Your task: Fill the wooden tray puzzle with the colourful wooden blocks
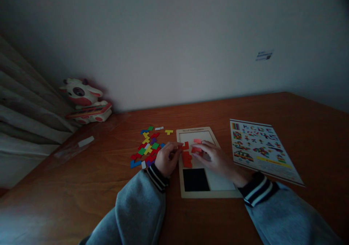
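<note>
My right hand (216,161) pinches a light red puzzle piece (197,141) just above a wooden-framed puzzle board (195,194). At the board's left edge, my left hand (167,159) is closed, thumb and fingertips together on a small red puzzle piece (180,147), partly hidden by the fingers. Between the hands, orange-red pieces (187,159) lie on the white part of the board, towards its left side. Below them is a black square (195,180) in the board's lower left. Beside my left hand spreads a pile of coloured puzzle pieces (148,150), partly covered by that hand.
To the right lies a printed pattern sheet (259,146) with coloured figures. A cow-shaped toy (87,101) stands at the back left near a curtain (29,103). A white strip (85,141) is on the wooden table (81,179). Behind rises a wall with a small label (264,55).
</note>
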Demonstrator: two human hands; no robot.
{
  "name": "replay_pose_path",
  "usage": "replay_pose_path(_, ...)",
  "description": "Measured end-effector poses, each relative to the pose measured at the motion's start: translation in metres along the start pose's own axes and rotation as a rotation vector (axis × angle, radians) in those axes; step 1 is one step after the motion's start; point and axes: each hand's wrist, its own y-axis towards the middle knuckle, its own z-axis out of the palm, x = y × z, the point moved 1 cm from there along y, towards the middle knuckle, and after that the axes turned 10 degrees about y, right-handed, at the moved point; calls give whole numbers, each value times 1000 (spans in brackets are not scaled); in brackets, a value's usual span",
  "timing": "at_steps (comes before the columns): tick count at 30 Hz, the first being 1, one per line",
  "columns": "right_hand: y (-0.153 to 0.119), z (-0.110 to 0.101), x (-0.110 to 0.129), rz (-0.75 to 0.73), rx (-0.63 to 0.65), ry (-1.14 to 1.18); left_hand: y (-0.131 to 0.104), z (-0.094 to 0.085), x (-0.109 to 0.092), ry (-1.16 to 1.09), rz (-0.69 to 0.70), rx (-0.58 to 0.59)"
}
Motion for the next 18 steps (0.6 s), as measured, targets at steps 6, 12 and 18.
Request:
replay_pose_path(6,5,21,12,52,35,16,0,1,-1,82,58,40)
replay_pose_path(12,5,33,12,48,69,16,0,1,-1,179,134,109)
replay_pose_path(18,8,28,11,93,6,185,0,1,-5,197,155,116)
